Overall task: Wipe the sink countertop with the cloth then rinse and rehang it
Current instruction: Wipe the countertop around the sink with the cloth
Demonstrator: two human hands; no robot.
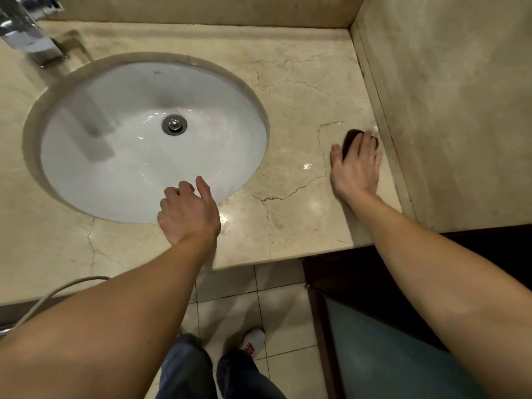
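The right hand (357,168) lies flat, fingers straight, pressing a small dark brown cloth (349,139) onto the beige marble countertop (302,90) at the right, just beside the side wall (460,110). The left hand (187,214), fingers loosely curled and holding nothing, is at the near rim of the white oval sink basin (115,168).

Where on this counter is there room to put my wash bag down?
Bare countertop lies between the sink and the side wall, beyond the right hand pressing the cloth. The front edge is crowded by the left hand; the faucet takes the back-left corner.
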